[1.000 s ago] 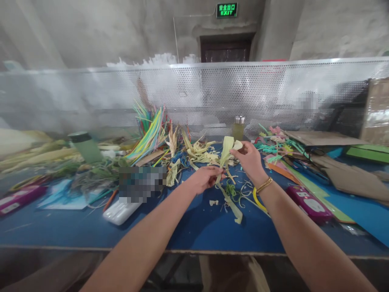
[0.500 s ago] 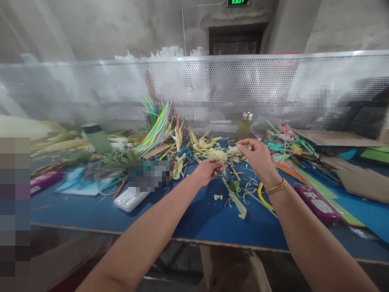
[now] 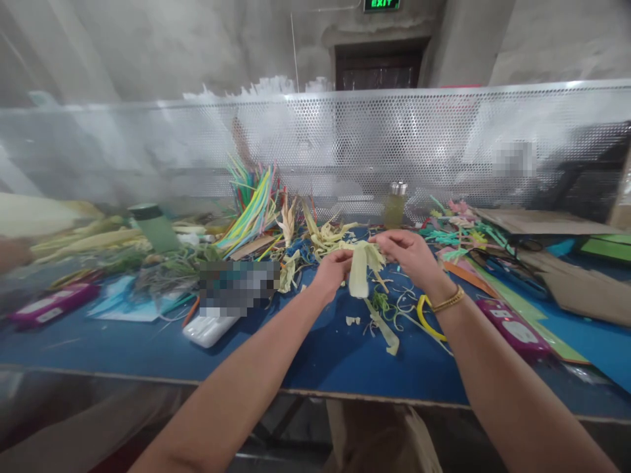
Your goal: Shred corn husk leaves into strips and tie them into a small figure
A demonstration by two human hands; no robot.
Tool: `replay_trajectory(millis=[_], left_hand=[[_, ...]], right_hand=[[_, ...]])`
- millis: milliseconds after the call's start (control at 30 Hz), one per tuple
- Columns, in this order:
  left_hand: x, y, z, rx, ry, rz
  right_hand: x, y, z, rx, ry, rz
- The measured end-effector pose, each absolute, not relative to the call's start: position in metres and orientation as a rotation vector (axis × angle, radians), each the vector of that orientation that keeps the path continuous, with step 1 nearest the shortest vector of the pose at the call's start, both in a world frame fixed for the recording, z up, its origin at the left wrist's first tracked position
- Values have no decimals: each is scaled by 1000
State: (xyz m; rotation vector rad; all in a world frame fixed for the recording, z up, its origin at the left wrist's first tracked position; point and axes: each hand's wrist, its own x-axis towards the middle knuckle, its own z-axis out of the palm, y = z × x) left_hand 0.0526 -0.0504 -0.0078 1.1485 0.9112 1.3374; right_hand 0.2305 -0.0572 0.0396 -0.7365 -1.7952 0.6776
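Note:
A pale yellow-green corn husk point(image 3: 359, 277) hangs between my hands above the table, its broad end drooping toward me. At its left side, my left hand point(image 3: 335, 270) pinches the upper part; the fingertips are partly hidden. On the other side my right hand point(image 3: 409, 255), below a gold bracelet, has its thumb and fingers closed at the husk's upper right edge. Under the hands lie a loose husk strip point(image 3: 385, 330), green curly scraps point(image 3: 379, 301) and small white bits point(image 3: 353, 320). More torn husks point(image 3: 328, 235) are heaped just behind.
A blue table point(image 3: 315, 368) backs onto a perforated metal screen point(image 3: 315, 144). Leftward are a white device point(image 3: 211, 328), colourful stems point(image 3: 259, 207) and a green bottle point(image 3: 155, 230). Rightward are a yellow ring point(image 3: 424, 316), a purple device point(image 3: 513, 328) and cardboard point(image 3: 582, 282). A blurred hand point(image 3: 14, 255) shows far left.
The husk's broad end now hangs down between my hands. My left hand has shifted slightly left, and my right hand is a little lower and farther left.

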Motion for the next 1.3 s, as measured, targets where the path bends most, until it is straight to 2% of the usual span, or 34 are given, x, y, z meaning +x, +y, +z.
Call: replay_trajectory(millis=[133, 300, 733, 1300], left_hand=[[52, -51, -7, 1264, 955, 1359], [54, -51, -8, 1281, 979, 1407], [53, -48, -9, 1189, 980, 1459], [50, -45, -8, 1063, 945, 1602]], right_hand=[[220, -54, 31, -865, -1973, 303], [217, -54, 25, -925, -1975, 176], [206, -57, 14, -1058, -1993, 31], [203, -55, 11, -966, -1996, 188]])
